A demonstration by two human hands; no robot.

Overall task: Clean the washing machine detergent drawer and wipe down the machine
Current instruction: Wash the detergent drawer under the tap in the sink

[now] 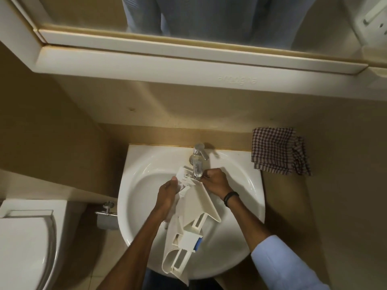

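Observation:
A long white detergent drawer (189, 225) lies tilted over the white sink (247, 191), its far end up under the chrome tap (198, 162). My left hand (168, 192) grips the drawer's left side near that far end. My right hand (215, 182) has its fingers curled at the drawer's top right corner, just beside the spout; what it pinches there is too small to tell. A small blue part (199, 243) shows on the drawer's near right side. Whether water runs from the tap is not visible.
A checked cloth (278, 150) lies folded on the tan counter right of the sink. A toilet (25, 243) stands at lower left, with a chrome paper holder (106, 214) between it and the sink. A mirror cabinet (188, 49) hangs overhead.

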